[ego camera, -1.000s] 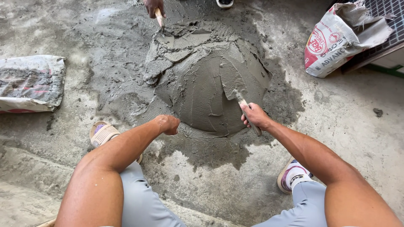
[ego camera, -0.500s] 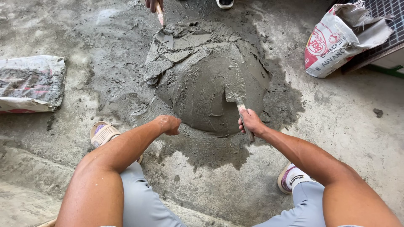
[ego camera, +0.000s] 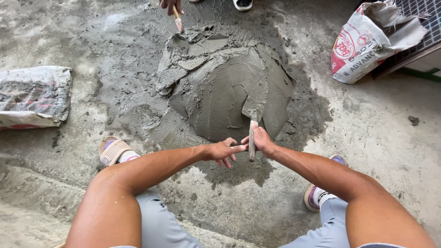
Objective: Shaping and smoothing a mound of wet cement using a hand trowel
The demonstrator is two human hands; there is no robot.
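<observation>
- Right hand (ego camera: 261, 140): lower centre of the frame, fingers closed around the handle of the trowel (ego camera: 253, 120).
- Trowel: long axis runs nearly vertical in the frame. The handle end points down toward the person; the blade points up and away, lying flat against the near slope of the mortar mound (ego camera: 229, 89). The blade is coated in grey paste, so its outline blends with the heap.
- Left hand (ego camera: 223, 150): just left of the trowel handle, fingers spread and loosely extended, holding nothing. Its fingertips reach to the handle beside the right hand; actual contact cannot be confirmed.
- Proximity: the right hand is the one on the tool; the left is just beside it. The mound lies directly above both hands in the frame.
- Mortar mound: wet, grey, dome-shaped, smooth and troweled on the near side, broken into rough slabs at the upper left.
- Concrete floor (ego camera: 390, 151): rough, stained darker around the mound.
- Another person's hand (ego camera: 171, 4), top edge of the frame, holds a second trowel (ego camera: 178, 27) at the far edge of the mound.
- Cement sack (ego camera: 367, 43), white and red, crumpled, upper right; flattened grey sack (ego camera: 34, 96), left edge.
</observation>
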